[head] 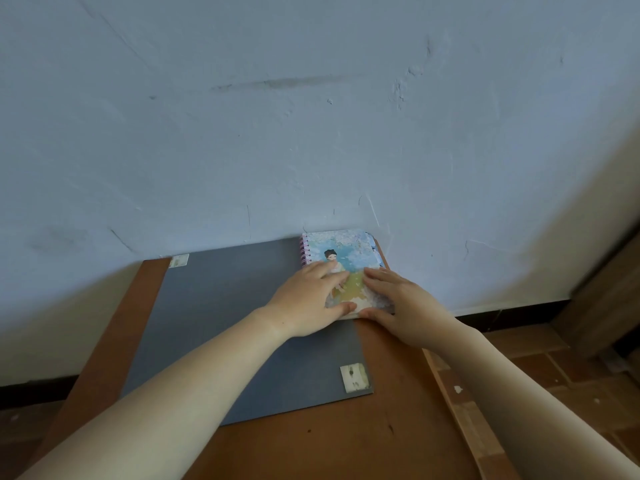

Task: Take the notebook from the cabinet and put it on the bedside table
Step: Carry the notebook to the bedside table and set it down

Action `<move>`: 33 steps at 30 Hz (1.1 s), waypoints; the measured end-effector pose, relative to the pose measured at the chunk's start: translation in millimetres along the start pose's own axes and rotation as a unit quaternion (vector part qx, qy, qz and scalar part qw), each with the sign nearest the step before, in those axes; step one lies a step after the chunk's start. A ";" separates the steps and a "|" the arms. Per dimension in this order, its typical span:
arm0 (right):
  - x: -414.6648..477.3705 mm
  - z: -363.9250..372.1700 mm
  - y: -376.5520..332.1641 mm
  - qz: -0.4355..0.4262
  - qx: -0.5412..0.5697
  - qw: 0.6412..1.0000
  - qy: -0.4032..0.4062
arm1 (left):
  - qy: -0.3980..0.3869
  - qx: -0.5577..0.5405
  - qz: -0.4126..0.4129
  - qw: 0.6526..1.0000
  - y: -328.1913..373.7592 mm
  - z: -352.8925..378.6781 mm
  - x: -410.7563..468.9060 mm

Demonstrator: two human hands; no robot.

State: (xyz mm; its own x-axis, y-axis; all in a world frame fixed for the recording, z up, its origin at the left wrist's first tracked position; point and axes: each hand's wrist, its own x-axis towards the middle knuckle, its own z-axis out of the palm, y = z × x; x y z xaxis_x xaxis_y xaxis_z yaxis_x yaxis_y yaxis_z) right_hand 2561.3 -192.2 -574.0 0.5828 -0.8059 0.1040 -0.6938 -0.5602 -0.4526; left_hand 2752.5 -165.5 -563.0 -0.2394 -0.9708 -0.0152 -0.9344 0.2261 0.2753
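Observation:
A small spiral notebook (349, 252) with a pale blue illustrated cover and pink rings lies flat at the far right corner of a brown wooden table top (346, 441), against the wall. My left hand (308, 299) rests on the cover's left half, fingers straight, thumb along the near edge. My right hand (398, 303) lies on the right half with straight fingers, its thumb at the near edge too. Both hands hide the lower part of the cover.
A grey board (221, 327) with pale tape patches at two corners covers much of the table, under the notebook's left side. A rough bluish-white wall (311, 133) stands right behind. Brown floor tiles (540, 372) and a wooden frame (609, 299) lie to the right.

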 end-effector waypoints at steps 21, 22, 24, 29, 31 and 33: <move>7.0 -1.4 -3.1 -0.011 -0.005 1.000 0.027 | 0.015 -0.028 0.012 0.999 -8.1 -0.2 -12.0; 7.6 -1.7 -2.8 -0.009 -0.004 1.000 0.026 | 0.013 -0.025 0.011 1.000 -7.6 -0.2 -12.0; 8.1 -2.6 -3.4 -0.006 -0.003 1.000 0.023 | 0.011 -0.021 0.008 1.000 -6.2 0.3 -12.3; 8.8 -5.6 -6.6 0.003 -0.005 1.000 0.015 | 0.007 -0.010 -0.005 1.000 -3.0 -1.1 -12.7; 9.2 -6.6 -8.1 0.008 -0.011 1.000 0.010 | 0.003 0.000 -0.007 1.000 -1.6 -4.1 -12.7; 9.0 -7.0 -9.4 0.014 -0.023 1.000 0.005 | 0.001 0.007 -0.008 1.000 -0.6 -7.7 -13.7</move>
State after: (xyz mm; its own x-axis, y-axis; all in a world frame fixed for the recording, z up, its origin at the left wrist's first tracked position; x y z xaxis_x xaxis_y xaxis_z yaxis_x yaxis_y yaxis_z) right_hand 2570.2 -195.5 -562.7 0.5592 -0.8230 0.1002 -0.7283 -0.5454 -0.4150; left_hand 2758.4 -153.0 -555.6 -0.2250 -0.9742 -0.0179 -0.9414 0.2126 0.2620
